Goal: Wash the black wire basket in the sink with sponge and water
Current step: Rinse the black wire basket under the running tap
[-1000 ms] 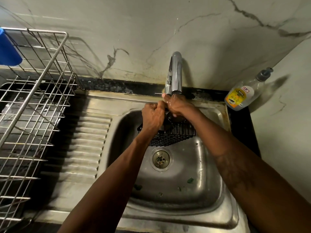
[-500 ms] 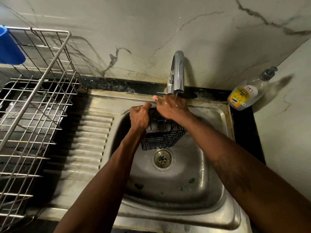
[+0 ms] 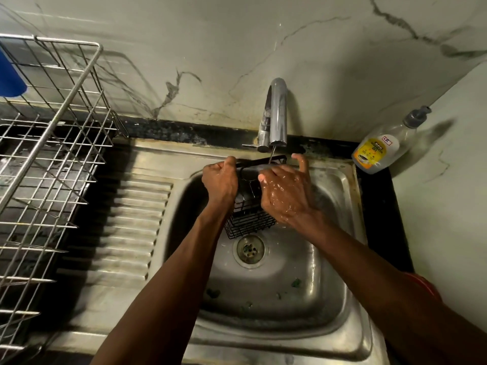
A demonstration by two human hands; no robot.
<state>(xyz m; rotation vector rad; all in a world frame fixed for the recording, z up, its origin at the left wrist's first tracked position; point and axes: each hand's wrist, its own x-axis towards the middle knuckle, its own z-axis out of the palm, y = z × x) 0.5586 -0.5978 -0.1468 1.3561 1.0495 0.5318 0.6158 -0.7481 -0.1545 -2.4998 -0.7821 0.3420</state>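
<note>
A small black wire basket is held tilted over the steel sink, just above the drain. My left hand grips its left upper rim. My right hand, wet and glistening, lies over the basket's right side with the index finger raised; what its fingers do underneath is hidden. A thin stream of water runs from the chrome tap onto the basket's top edge. I see no sponge.
A silver wire dish rack stands on the left with a blue object at its far corner. The ribbed drainboard lies between rack and bowl. A dish-soap pump bottle stands at the back right. Green scraps lie in the sink.
The basket has turned from lying sideways to a more upright tilt under the tap. My right hand slid from its top to its right side; my left hand kept its grip.
</note>
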